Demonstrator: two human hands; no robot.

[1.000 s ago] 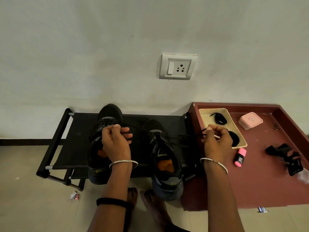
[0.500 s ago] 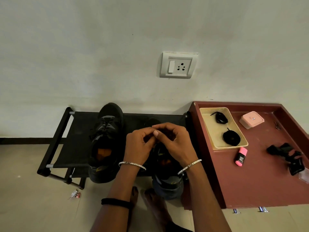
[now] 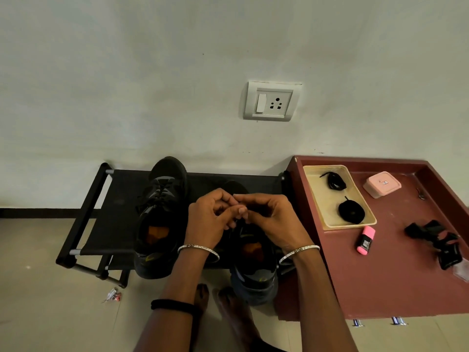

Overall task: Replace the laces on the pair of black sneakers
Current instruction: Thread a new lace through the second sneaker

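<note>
Two black sneakers stand on a low black rack (image 3: 101, 207). The left sneaker (image 3: 162, 214) is laced. Over the tongue of the right sneaker (image 3: 253, 268) my left hand (image 3: 210, 219) and my right hand (image 3: 271, 219) meet, fingers curled, pinching a thin black lace (image 3: 237, 221) between their tips. The hands hide most of that lace and the shoe's eyelets. A loose bundled black lace (image 3: 335, 181) and a coiled black lace (image 3: 351, 212) lie in a beige tray (image 3: 317, 199) to the right.
The tray sits on a dark red table (image 3: 396, 275) with a pink marker (image 3: 365, 240), a pink box (image 3: 382, 184) and black clips (image 3: 436, 240). A wall socket (image 3: 271, 100) is above. My bare feet (image 3: 223, 301) and a small wrapper (image 3: 111, 295) are on the tiled floor.
One second ago my hands were wide apart, the left on the left sneaker, the right near the tray. They came together over the right sneaker and now stay there working the lace.
</note>
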